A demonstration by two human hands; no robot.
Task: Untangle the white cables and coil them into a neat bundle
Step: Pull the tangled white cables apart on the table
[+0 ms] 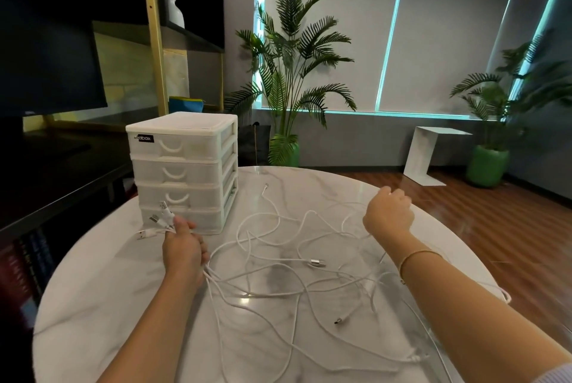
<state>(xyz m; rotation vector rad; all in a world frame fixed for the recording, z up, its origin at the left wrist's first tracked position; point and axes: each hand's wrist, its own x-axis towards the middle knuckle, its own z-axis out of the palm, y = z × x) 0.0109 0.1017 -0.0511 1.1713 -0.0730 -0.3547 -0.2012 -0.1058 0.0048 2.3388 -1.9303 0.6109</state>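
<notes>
Fingers: left hand point(182, 251) grips gathered USB plug ends point(159, 221), right hand point(388, 215) curled, apparently pulling one strand | white cables point(278, 274) sprawl tangled between both hands on counter point(108, 305) | progress: ends collected, untangling underway, coiling not started

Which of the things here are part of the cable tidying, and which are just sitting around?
Part of the job:
- white cables, loose and tangled on the table
- plug ends, gripped by the left hand
- right hand, raised over the tangle

Just sitting around:
- white drawer unit
- marble table
- potted palms
- white side table
</notes>
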